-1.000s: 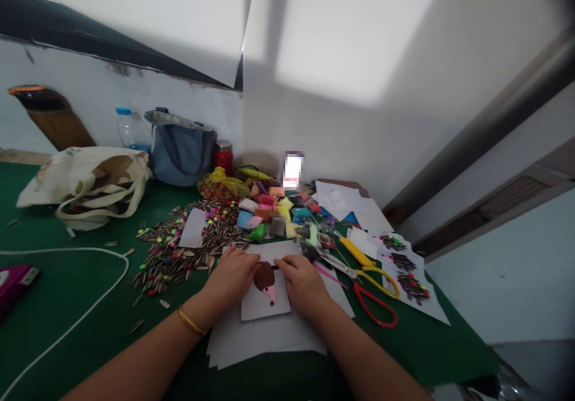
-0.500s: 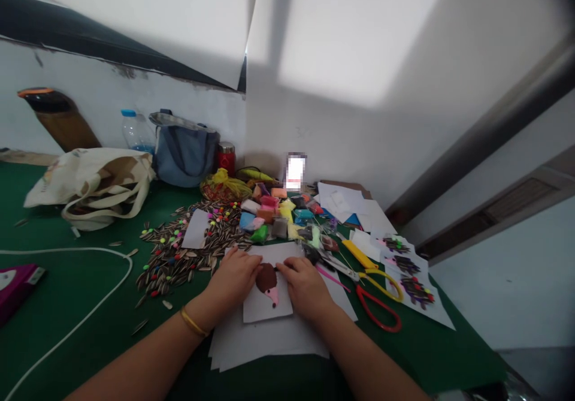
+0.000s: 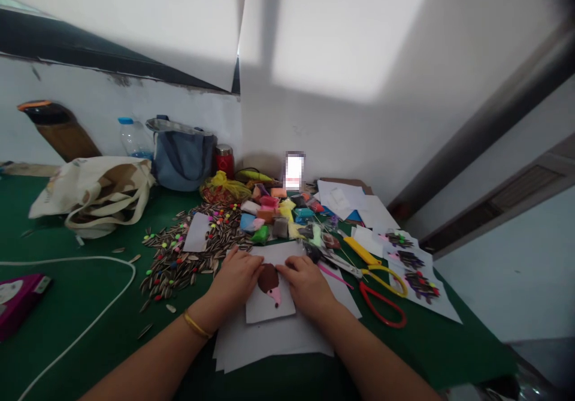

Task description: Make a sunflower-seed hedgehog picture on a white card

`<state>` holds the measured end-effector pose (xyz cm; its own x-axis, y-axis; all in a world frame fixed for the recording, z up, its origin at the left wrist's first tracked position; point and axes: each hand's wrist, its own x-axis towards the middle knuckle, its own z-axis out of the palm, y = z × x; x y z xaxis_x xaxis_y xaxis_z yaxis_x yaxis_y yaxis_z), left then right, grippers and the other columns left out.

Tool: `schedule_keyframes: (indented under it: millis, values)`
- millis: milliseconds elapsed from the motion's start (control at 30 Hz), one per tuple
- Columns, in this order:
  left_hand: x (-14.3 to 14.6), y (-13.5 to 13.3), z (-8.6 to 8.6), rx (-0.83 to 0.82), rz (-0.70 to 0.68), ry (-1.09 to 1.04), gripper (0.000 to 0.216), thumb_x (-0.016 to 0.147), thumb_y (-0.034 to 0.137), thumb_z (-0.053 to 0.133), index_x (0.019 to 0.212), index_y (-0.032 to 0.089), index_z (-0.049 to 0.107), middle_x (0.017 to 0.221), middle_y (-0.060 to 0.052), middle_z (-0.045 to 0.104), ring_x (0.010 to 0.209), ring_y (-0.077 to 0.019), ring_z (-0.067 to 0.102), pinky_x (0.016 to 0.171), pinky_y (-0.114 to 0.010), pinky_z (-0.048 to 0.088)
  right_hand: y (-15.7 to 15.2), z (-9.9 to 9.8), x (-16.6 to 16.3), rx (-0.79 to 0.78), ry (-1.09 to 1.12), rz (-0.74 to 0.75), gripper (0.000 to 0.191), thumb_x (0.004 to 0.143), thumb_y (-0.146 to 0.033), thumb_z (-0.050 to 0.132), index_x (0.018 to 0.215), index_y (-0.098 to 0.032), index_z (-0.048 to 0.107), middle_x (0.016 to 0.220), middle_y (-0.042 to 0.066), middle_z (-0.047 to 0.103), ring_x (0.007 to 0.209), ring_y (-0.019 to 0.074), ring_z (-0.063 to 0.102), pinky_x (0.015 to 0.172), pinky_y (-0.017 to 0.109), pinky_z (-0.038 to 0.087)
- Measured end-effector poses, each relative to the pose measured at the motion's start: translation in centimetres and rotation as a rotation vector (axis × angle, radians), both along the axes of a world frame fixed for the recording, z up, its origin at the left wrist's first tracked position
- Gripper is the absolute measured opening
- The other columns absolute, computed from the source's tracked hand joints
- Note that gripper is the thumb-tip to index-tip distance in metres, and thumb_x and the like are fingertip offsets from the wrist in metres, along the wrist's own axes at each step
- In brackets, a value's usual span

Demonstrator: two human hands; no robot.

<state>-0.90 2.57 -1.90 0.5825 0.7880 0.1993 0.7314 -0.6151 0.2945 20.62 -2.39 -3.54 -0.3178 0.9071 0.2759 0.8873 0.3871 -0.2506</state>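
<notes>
left hand [image 3: 237, 276]: fingers curled loosely, tips pressed onto the left side of the clay hedgehog [image 3: 269, 282]; a gold bangle [image 3: 196, 325] sits on the wrist.
right hand [image 3: 308, 284]: fingers bent together, tips at the hedgehog's upper right edge; whether they pinch something small there, i cannot tell.
clay hedgehog: brown body with a pink snout pointing down, lying flat on the small white card [image 3: 269, 305], between the two hands.
small white card: rests on the stack of white sheets [image 3: 269, 341], its lower edge free, both side edges partly under the hands.
stack of white sheets: its near edge lies close to the table's near edge; the forearms cross it on both sides.
seed pile [image 3: 188, 251]: sunflower seeds and coloured beads spread just left of the left hand, nearly touching its knuckles.
clay packets [image 3: 278, 215]: a tight cluster just beyond the fingertips.
scissors [image 3: 381, 290]: red and yellow handles, just right of the right hand, near the finished hedgehog cards [image 3: 411, 266] along the table's right edge.
open room: bare green table [image 3: 72, 293] to the far left, crossed only by a white cord [image 3: 90, 323].
back edge: tote bag [image 3: 94, 194], blue bag [image 3: 182, 155] and water bottle [image 3: 130, 137] against the wall, well apart from the hands.
</notes>
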Motion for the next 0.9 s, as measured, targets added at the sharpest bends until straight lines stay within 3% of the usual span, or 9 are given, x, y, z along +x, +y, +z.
schedule_keyframes:
  millis: [300, 733, 900]
  values:
    - [0.06, -0.02, 0.46, -0.003, 0.003, -0.003, 0.026, 0.099, 0.026, 0.041, 0.102, 0.023, 0.066, 0.102, -0.004, 0.073, 0.100, -0.0226, 0.061, 0.110, -0.051, 0.026, -0.11, 0.61, 0.02, -0.019, -0.021, 0.011, 0.045, 0.087, -0.010, 0.056, 0.127, -0.028, 0.064, 0.117, 0.008, 0.063, 0.103, 0.0246, 0.052, 0.091, 0.036, 0.044]
    - [-0.11, 0.00, 0.13, -0.013, 0.005, 0.013, 0.026, 0.099, 0.025, 0.041, 0.107, 0.023, 0.066, 0.101, -0.004, 0.073, 0.104, -0.0227, 0.061, 0.112, -0.053, 0.023, -0.18, -0.05, -0.17, 0.004, -0.008, -0.014, 0.047, 0.089, -0.007, 0.052, 0.128, -0.030, 0.063, 0.122, 0.008, 0.061, 0.110, 0.0249, 0.052, 0.095, 0.036, 0.043]
    - [-0.13, -0.16, 0.20, -0.011, 0.002, 0.007, 0.027, 0.099, 0.025, 0.040, 0.105, 0.023, 0.066, 0.103, -0.004, 0.073, 0.103, -0.0226, 0.061, 0.112, -0.054, 0.023, -0.23, -0.13, -0.23, -0.018, -0.034, -0.012, 0.040, 0.090, -0.015, 0.057, 0.125, -0.035, 0.065, 0.124, 0.007, 0.060, 0.112, 0.0254, 0.051, 0.096, 0.037, 0.042]
